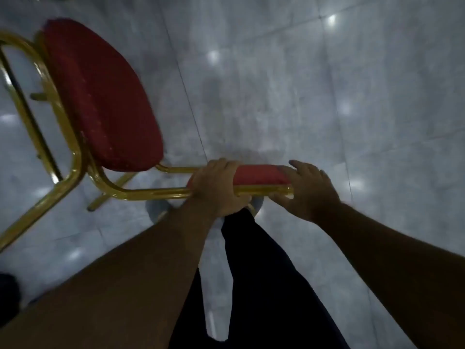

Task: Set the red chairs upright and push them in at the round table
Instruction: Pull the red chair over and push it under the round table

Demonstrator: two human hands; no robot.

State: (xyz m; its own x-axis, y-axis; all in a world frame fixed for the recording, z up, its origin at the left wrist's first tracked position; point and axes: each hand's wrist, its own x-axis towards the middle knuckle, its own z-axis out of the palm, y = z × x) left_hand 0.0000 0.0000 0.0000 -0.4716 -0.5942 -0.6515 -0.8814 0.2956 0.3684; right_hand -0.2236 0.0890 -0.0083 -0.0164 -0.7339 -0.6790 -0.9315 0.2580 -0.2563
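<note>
- A person is gripping one red chair [100, 96] by its padded backrest [259, 173] above a pale tiled floor [327, 96], the chair tipped over with its seat face turned toward the camera and its gold legs running off to the left.
- The left hand [216, 187] is clenching around the backrest's top edge and the gold frame tube [156, 192]; the right hand [304, 190] is resting on the backrest's far end with fingers spread loosely, not fully wrapped.
- The metal frame is looking rigid and likely light enough for two hands, while the cushioning is probably giving slightly under pressure; the polished tubing may be slippery, so the backrest's frame appears to be the surest place to hold.
- Counted here: one red chair, two bare hands, one dark trouser leg [264, 285] below. The round table is appearing nowhere in view.
</note>
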